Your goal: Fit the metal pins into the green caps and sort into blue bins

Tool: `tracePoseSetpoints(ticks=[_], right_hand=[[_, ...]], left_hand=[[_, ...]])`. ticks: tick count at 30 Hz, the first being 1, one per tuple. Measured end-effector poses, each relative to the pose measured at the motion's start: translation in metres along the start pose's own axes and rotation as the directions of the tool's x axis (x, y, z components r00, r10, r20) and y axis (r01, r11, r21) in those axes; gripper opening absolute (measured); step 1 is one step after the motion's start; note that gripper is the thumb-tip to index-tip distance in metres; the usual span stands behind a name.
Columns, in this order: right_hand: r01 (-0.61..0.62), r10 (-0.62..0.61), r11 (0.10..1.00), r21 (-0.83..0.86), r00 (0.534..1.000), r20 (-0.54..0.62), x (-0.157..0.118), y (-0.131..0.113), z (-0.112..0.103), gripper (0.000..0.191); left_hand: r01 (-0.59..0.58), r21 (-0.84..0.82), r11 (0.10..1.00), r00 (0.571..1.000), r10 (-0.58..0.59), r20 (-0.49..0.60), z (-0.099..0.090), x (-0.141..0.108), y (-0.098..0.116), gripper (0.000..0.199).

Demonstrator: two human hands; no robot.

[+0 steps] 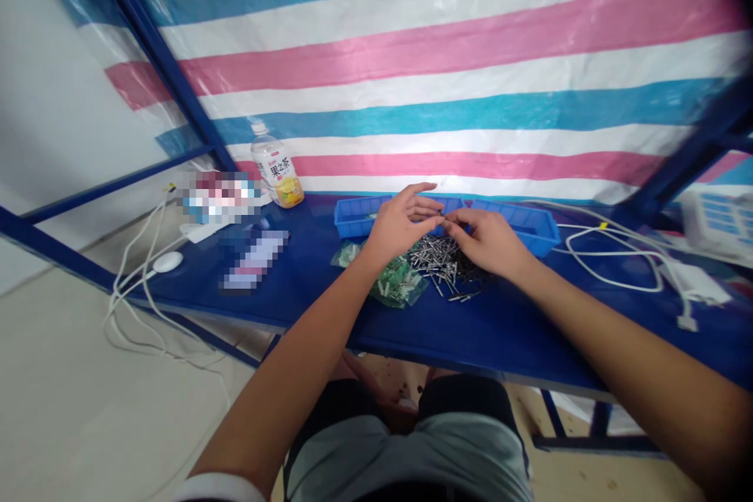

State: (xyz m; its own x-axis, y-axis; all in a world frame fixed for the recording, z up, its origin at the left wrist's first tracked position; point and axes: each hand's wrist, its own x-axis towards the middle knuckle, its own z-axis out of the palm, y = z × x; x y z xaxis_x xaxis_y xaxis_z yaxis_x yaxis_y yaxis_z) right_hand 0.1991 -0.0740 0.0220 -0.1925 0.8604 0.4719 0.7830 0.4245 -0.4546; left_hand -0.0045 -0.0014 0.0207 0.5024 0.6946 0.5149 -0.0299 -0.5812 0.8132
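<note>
You are sitting with your grey-and-black shorts [405,455] showing below the near edge of the blue table [329,306]. Your forearms are reaching over the tabletop, and a loose pile of thin metal pieces [441,263] is lying beneath and between your hands. A crumpled green plastic bag [397,282] with small pieces is lying against the pile's left side. Your left hand [405,223] is fanning its upper fingers slightly apart, its thumb pointing toward your right hand [485,239], whose thumb and fingers are curling inward. Your fingertips are meeting or nearly meeting above the pile; whether either hand is pinching a piece, you cannot tell. Just behind your hands, blue plastic bins [532,227] are standing in a row. To the right, white cables [629,252] are looping beside a white adapter [694,282]. To the left, a white oval object [168,262] is resting near the table's end, and farther back a bottle [278,169] with a yellow-and-white label is standing upright. Behind everything, a striped plastic sheet [412,55] is hanging.
</note>
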Motion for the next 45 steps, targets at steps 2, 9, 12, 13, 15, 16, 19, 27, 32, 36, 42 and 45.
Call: tracePoseSetpoints(ticks=[2, 9, 12, 13, 15, 16, 19, 27, 32, 36, 42, 45], right_hand=[[-0.056, 0.057, 0.998, 0.042, 0.998, -0.024, 0.002, 0.000, -0.006, 0.030], [-0.234, 0.205, 0.907, -0.352, 0.972, -0.117, 0.008, 0.015, -0.040, 0.035], [-0.331, 0.344, 0.763, -0.555, 0.935, -0.085, 0.004, 0.021, -0.046, 0.039], [-0.347, 0.375, 0.730, -0.589, 0.924, -0.080, 0.003, 0.022, -0.047, 0.040], [-0.356, 0.385, 0.708, -0.610, 0.919, -0.089, 0.001, 0.024, -0.047, 0.044], [-0.349, 0.366, 0.722, -0.597, 0.925, -0.099, 0.000, 0.024, -0.047, 0.046], [-0.227, 0.229, 0.846, -0.483, 0.972, -0.056, 0.002, 0.018, -0.045, 0.044], [0.263, -0.188, 0.944, -0.202, 0.926, 0.328, -0.004, -0.003, -0.022, 0.045], [0.260, -0.192, 0.947, -0.187, 0.929, 0.316, -0.006, 0.003, -0.010, 0.030], [0.248, -0.183, 0.950, -0.187, 0.933, 0.309, -0.004, 0.005, -0.009, 0.022], [0.219, -0.178, 0.968, -0.119, 0.942, 0.286, -0.001, 0.005, -0.008, 0.015], [0.169, -0.149, 0.984, -0.055, 0.954, 0.261, 0.000, 0.004, -0.006, 0.012]], left_hand=[[-0.011, 0.095, 0.995, 1.000, 0.012, -0.015, -0.001, -0.001, 0.001, 0.050], [-0.073, 0.431, 0.900, 0.997, 0.055, 0.055, -0.005, -0.003, 0.002, 0.036], [-0.072, 0.479, 0.875, 0.996, 0.042, 0.073, -0.005, -0.004, 0.001, 0.036], [-0.072, 0.492, 0.868, 0.996, 0.039, 0.077, -0.005, -0.004, 0.001, 0.035], [-0.075, 0.509, 0.857, 0.996, 0.040, 0.078, -0.005, -0.004, 0.001, 0.034], [-0.075, 0.515, 0.854, 0.996, 0.042, 0.074, -0.005, -0.004, 0.002, 0.033], [-0.073, 0.529, 0.846, 0.997, 0.046, 0.064, -0.005, -0.004, 0.001, 0.030], [-0.099, 0.547, 0.831, 0.995, 0.068, 0.077, -0.004, -0.004, 0.001, 0.029], [-0.101, 0.537, 0.838, 0.995, 0.072, 0.074, -0.003, -0.004, 0.002, 0.028], [-0.088, 0.534, 0.841, 0.996, 0.056, 0.076, -0.003, -0.003, 0.002, 0.027], [-0.111, 0.548, 0.829, 0.992, 0.060, 0.109, -0.003, -0.004, 0.002, 0.028], [-0.109, 0.548, 0.829, 0.991, 0.049, 0.124, -0.003, -0.004, 0.003, 0.028]])
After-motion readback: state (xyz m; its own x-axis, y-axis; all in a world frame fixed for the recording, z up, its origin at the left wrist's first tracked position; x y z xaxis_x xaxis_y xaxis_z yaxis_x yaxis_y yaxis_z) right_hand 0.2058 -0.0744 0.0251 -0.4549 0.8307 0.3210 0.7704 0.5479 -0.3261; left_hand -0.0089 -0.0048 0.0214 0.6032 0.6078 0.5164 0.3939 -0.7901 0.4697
